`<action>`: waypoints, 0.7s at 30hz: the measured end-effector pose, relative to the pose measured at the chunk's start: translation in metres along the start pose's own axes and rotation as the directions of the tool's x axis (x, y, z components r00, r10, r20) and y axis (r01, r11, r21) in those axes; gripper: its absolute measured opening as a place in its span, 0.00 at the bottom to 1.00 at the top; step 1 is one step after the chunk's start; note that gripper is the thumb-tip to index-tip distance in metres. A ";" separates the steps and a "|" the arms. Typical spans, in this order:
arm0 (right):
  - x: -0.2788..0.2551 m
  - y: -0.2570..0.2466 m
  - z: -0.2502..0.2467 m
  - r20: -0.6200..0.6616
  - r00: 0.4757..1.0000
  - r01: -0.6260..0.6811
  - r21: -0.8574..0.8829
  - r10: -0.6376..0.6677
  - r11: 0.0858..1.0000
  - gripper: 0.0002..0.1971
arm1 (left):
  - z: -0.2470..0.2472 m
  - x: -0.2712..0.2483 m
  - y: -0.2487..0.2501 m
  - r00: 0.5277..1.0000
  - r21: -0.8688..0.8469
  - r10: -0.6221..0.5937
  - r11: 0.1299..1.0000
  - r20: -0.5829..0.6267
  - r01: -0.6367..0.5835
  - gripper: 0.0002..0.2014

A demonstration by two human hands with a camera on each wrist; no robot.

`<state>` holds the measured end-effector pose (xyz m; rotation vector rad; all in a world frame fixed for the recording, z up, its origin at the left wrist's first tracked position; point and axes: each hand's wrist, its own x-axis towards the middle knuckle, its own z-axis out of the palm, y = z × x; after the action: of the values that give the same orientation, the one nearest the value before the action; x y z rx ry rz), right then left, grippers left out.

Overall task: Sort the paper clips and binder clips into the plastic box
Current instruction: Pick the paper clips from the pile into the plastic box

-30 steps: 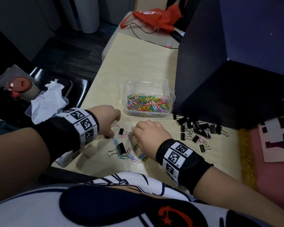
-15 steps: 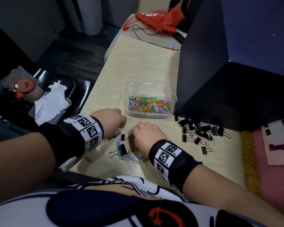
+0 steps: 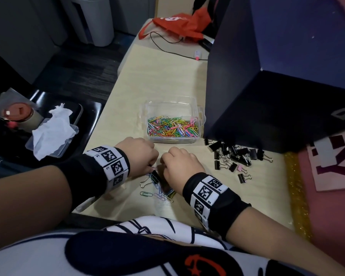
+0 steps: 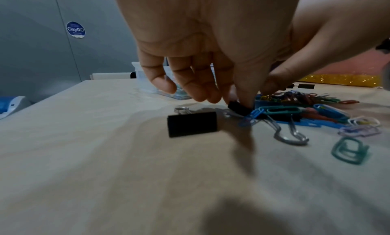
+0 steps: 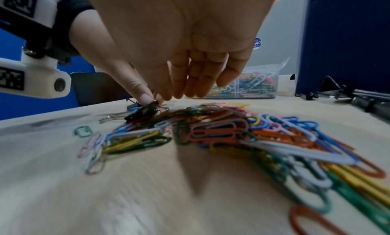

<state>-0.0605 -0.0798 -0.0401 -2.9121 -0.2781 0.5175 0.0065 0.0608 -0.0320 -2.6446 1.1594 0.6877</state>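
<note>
A clear plastic box (image 3: pixel 200 114) holds several coloured paper clips (image 3: pixel 171 128). To its right lies a pile of black binder clips (image 3: pixel 235 156). Near the front edge my two hands meet over a mixed heap of paper clips (image 3: pixel 159 193). My left hand (image 3: pixel 137 156) pinches a small black binder clip (image 4: pixel 238 107) between thumb and finger. Just left of it a larger black binder clip (image 4: pixel 192 124) lies free on the table. My right hand (image 3: pixel 179 164) curls its fingers down onto the same small clip (image 5: pixel 145 112); its thumb is hidden. Loose paper clips (image 5: pixel 232 131) spread under that hand.
A tall dark blue box (image 3: pixel 267 96) stands against the plastic box's right side. A red bag (image 3: pixel 179 24) and a black cable (image 3: pixel 167 42) lie at the far end. Left of the table, a black tray (image 3: pixel 88 114) carries a tissue (image 3: pixel 52 132). A pink mat (image 3: pixel 327 206) lies to the right.
Both hands have drawn together over the small black binder clip that lay between them. The left hand moved right and now pinches it.
</note>
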 end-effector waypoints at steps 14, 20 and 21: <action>0.012 -0.015 0.002 0.035 0.995 0.099 -0.033 -0.098 0.995 0.17 | 0.013 -0.016 -0.019 0.982 -0.066 -0.142 0.986 0.121 0.150 0.22; 0.011 -0.015 0.006 0.081 0.986 0.153 -0.042 -0.149 0.987 0.17 | 0.017 -0.018 -0.022 0.985 -0.133 -0.152 0.978 0.078 0.161 0.12; 0.010 -0.016 0.007 0.069 0.988 0.140 -0.034 -0.138 0.990 0.16 | 0.018 -0.019 -0.023 0.985 -0.138 -0.160 0.976 0.071 0.168 0.11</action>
<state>-0.0557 -0.0612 -0.0468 -2.8885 -0.5016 0.5937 0.0058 0.0944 -0.0389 -2.7773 0.8945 0.8407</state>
